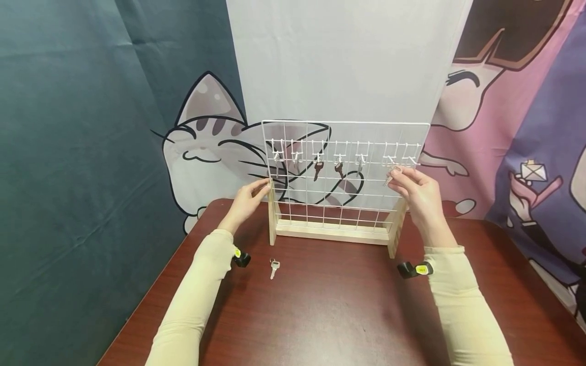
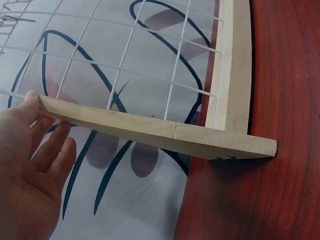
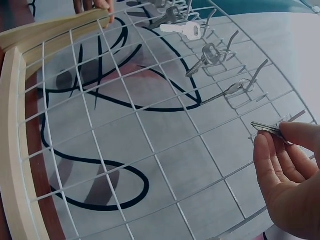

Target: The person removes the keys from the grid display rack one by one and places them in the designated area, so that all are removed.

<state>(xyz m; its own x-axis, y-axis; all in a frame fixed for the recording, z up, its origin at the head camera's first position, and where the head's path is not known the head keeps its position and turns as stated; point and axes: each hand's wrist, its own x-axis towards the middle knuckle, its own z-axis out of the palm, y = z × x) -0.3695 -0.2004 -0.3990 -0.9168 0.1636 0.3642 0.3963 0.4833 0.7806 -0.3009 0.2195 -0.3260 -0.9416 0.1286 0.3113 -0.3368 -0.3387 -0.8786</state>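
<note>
A white wire grid rack (image 1: pixel 331 231) on a wooden stand rises from the table. Its upper part carries a row of hooks, and several keys hang there, among them a dark key (image 1: pixel 318 169) and another dark key (image 1: pixel 339 169). My right hand (image 1: pixel 418 198) pinches a silver key (image 3: pixel 270 129) between thumb and fingers, close to a hook near the rack's right end. On the other side, my left hand (image 1: pixel 247 201) grips the top of the left wooden upright (image 2: pixel 150 127), the thumb against its end. One loose key (image 1: pixel 274 268) lies on the table before the rack.
The reddish-brown table (image 1: pixel 311 315) bears the rack. Just behind hangs a printed cloth backdrop with a cartoon cat (image 1: pixel 201 178). A hook (image 1: pixel 410 160) sticks out at the rack's far right, beside my right hand.
</note>
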